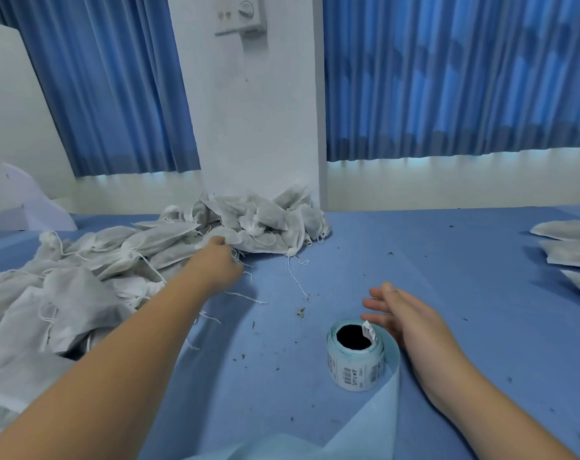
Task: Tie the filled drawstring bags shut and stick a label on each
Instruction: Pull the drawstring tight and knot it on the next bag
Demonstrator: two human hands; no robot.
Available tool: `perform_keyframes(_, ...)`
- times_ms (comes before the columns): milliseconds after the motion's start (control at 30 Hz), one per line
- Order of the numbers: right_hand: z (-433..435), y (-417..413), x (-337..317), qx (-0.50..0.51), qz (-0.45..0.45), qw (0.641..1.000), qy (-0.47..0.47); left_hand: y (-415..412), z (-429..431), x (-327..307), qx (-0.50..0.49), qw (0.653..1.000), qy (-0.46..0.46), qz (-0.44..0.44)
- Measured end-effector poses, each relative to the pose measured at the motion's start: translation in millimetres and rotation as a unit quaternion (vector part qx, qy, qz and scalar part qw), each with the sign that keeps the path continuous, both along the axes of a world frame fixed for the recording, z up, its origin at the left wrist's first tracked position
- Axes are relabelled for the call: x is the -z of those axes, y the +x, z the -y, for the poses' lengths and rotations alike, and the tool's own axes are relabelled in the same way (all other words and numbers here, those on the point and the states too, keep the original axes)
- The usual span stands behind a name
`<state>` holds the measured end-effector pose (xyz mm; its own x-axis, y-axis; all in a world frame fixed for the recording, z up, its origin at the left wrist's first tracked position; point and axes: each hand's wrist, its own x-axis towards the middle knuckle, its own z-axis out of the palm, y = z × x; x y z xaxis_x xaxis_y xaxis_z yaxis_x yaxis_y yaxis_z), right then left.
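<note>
A big heap of white drawstring bags lies against the wall pillar and spreads toward the left table edge, loose strings trailing out. My left hand reaches into the heap's near edge, its fingers curled on one bag. A roll of labels stands upright on the blue table, with one label end sticking up at its top. My right hand hovers just right of the roll, fingers straight and spread, holding nothing.
A few flat filled bags lie at the far right edge. A pale blue backing strip trails from the roll toward me. Dark crumbs dot the cloth. Blue curtains hang behind, and a white sheet leans at the far left.
</note>
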<state>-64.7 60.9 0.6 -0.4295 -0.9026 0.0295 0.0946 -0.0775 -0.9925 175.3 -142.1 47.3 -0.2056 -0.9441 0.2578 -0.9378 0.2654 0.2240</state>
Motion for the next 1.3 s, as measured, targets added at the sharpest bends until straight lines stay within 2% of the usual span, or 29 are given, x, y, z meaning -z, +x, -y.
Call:
perform_keyframes(133, -6, 2, -4, -0.007, -0.012, 1.000, 0.010, -7, -25, -13, 0.021, 0.988, -0.037, -0.150)
perform_keyframes(267, -11, 2, -6, -0.018, -0.023, 0.999, 0.018, -22, -62, -32, 0.051, 0.933, 0.016, -0.355)
perform_keyframes(433, -15, 0, -9, -0.022, 0.005, 1.000, 0.008, -67, -107, -46, 0.118, 0.809, 0.130, -0.560)
perform_keyframes(500, -16, -7, -11, -0.012, 0.061, 0.998, -0.012, -89, -128, -44, 0.141, 0.760, 0.176, -0.610)
perform_keyframes(600, -19, -26, -20, 0.024, 0.193, 0.979, -0.055, -126, -166, -35, 0.167, 0.670, 0.251, -0.678)
perform_keyframes(667, -24, -43, -24, 0.060, 0.271, 0.958, -0.076, -149, -191, -26, 0.178, 0.613, 0.300, -0.709)
perform_keyframes(767, -34, -66, -24, 0.114, 0.342, 0.928, -0.097, -181, -220, -12, 0.185, 0.548, 0.356, -0.734)
perform_keyframes(833, -39, -76, -24, 0.134, 0.367, 0.914, -0.113, -196, -232, -2, 0.181, 0.509, 0.383, -0.750)
perform_keyframes(900, -40, -80, -22, 0.152, 0.360, 0.915, -0.106, -206, -238, 5, 0.173, 0.479, 0.401, -0.762)
perform_keyframes(967, -38, -82, -20, 0.193, 0.317, 0.926, -0.073, -210, -240, 11, 0.178, 0.482, 0.408, -0.755)
perform_keyframes(1033, -35, -84, -18, 0.234, 0.269, 0.933, -0.049, -211, -238, 14, 0.185, 0.514, 0.389, -0.742)
perform_keyframes(1100, -36, -84, -21, 0.253, 0.250, 0.933, -0.049, -210, -236, 16, 0.183, 0.578, 0.336, -0.720)
perform_keyframes(1200, -37, -84, -25, 0.277, 0.195, 0.938, -0.072, -205, -235, 20, 0.197, 0.735, 0.192, -0.620)
perform_keyframes(1233, -37, -82, -26, 0.281, 0.157, 0.944, -0.076, -204, -235, 22, 0.210, 0.769, 0.143, -0.587)
perform_keyframes(1300, -38, -79, -25, 0.271, 0.060, 0.959, -0.061, -203, -236, 23, 0.238, 0.793, 0.075, -0.555)
